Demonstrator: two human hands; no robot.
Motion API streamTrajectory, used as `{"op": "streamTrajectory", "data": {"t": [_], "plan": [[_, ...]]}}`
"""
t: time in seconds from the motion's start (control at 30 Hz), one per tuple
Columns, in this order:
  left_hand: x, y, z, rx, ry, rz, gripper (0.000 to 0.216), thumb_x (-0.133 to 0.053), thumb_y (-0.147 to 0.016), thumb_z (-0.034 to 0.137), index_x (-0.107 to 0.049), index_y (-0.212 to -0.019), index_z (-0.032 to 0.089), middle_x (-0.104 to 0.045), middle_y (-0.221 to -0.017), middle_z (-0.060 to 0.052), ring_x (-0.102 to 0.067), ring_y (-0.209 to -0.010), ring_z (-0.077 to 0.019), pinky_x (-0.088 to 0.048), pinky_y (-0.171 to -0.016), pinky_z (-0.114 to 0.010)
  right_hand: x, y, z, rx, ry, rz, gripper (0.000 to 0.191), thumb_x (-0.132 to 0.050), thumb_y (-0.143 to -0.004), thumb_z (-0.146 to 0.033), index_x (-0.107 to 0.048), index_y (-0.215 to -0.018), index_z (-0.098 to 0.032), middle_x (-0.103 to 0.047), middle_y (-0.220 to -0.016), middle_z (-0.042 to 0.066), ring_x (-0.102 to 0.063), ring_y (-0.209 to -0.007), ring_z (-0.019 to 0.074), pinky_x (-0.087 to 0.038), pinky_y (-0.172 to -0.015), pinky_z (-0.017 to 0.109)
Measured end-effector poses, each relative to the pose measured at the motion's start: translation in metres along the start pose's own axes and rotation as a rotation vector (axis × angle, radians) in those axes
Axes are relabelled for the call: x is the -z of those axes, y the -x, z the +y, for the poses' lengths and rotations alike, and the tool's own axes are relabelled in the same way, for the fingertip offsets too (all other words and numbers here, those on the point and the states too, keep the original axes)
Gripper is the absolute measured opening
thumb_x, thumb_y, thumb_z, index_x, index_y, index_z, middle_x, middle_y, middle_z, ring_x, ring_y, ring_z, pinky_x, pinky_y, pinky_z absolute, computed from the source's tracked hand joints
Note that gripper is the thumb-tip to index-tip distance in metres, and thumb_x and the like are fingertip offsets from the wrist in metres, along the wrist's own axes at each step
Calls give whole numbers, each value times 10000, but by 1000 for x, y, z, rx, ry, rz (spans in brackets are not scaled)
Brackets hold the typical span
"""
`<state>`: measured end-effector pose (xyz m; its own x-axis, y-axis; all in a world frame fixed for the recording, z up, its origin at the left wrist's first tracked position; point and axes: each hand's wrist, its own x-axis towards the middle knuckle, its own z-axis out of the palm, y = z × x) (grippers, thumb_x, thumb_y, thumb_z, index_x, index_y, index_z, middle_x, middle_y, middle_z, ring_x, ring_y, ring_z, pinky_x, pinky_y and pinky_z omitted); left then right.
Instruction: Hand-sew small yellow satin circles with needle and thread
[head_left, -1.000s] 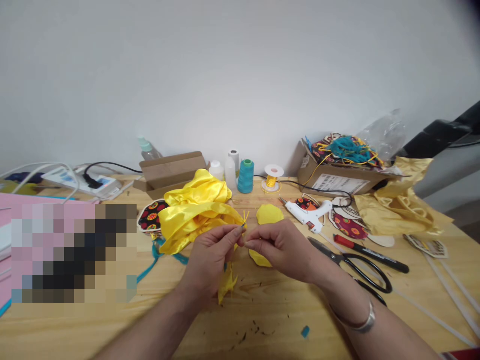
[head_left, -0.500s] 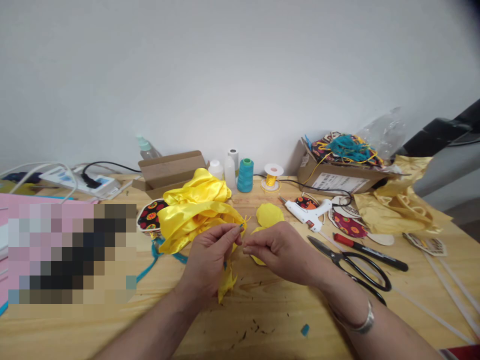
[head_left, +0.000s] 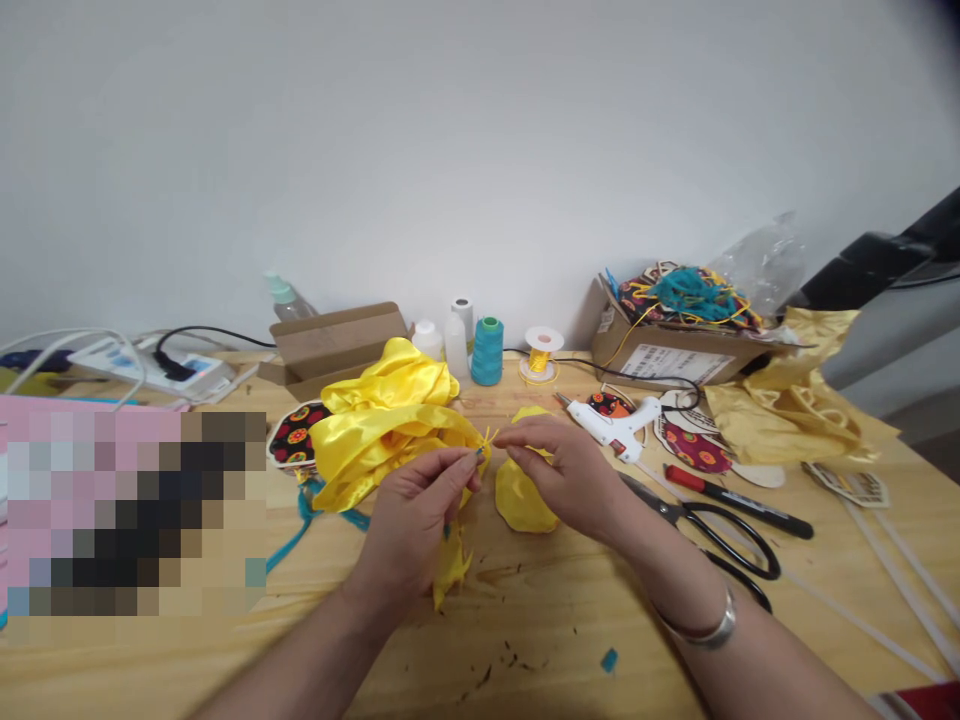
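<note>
My left hand (head_left: pixel 416 510) is closed in a pinch on the gathered end of a shiny yellow satin cloth (head_left: pixel 390 440). A tiny teal bit shows at its fingertips, and a frayed yellow tail (head_left: pixel 451 572) of cloth hangs below the hand. Loose yellow threads (head_left: pixel 489 436) stick up from the gathered end. My right hand (head_left: pixel 562 475) has its thumb and forefinger brought together close to these threads; what they grip is too small to make out. Beneath the right hand lies a flat yellow cloth piece (head_left: pixel 525 500), partly covered.
At right are a white glue gun (head_left: pixel 615 425), black-handled scissors (head_left: pixel 724 540), a red-and-black marker (head_left: pixel 739 500) and a filled cardboard box (head_left: pixel 660 355). Behind stand a teal thread cone (head_left: pixel 487 352) and a yellow thread spool (head_left: pixel 540 358). A power strip (head_left: pixel 154 368) lies at left.
My right hand has moved slightly up, its fingertips now beside the frayed threads. My left hand keeps its pinch on the cloth. The whole view has shifted a little.
</note>
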<state>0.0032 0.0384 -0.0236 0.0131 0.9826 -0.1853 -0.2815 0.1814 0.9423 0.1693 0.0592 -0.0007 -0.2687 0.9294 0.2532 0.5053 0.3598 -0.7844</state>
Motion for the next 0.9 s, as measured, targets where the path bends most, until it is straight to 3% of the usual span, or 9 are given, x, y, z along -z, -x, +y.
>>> {"op": "streamTrajectory", "data": {"t": [0.17,0.33,0.5,0.73,0.9], "plan": [[0,0,1,-11,-22,-3,138,-707,-712,295,-698,-678,161,-560,-573,33,-370,-490,-62,-300,-462,-180,-11,-3,-1,-172,-390,-163,310,-470,-875,-296,-690,-716,-146,-675,-734,11,-590,-727,148,-438,-687,252],[-4,1,3,6,22,-12,97,-714,-693,267,-718,-698,170,-614,-619,18,-519,-613,-100,-415,-601,-195,-19,-3,-6,-243,-668,-158,228,-599,-783,-344,-700,-714,-150,-658,-707,6,-572,-704,130,-440,-699,250],[-6,4,7,-14,-53,9,120,-712,-685,284,-724,-669,166,-636,-631,7,-558,-631,-127,-432,-615,-221,-22,-3,-14,-313,-767,-59,159,-693,-679,-295,-687,-604,-154,-636,-618,-5,-559,-641,118,-462,-680,256],[-9,8,13,-49,-130,17,115,-693,-700,273,-751,-736,181,-674,-649,-12,-583,-661,-153,-447,-644,-239,-21,-4,-22,-454,-870,-49,199,-760,-597,-297,-707,-695,-131,-640,-595,-7,-588,-572,100,-502,-636,260],[-8,7,10,-45,-141,-3,104,-680,-715,260,-742,-710,176,-677,-639,-12,-586,-665,-153,-451,-685,-248,-28,0,-18,-478,-909,1,218,-773,-586,-313,-680,-647,-126,-634,-576,-10,-578,-532,86,-515,-601,246]]}}
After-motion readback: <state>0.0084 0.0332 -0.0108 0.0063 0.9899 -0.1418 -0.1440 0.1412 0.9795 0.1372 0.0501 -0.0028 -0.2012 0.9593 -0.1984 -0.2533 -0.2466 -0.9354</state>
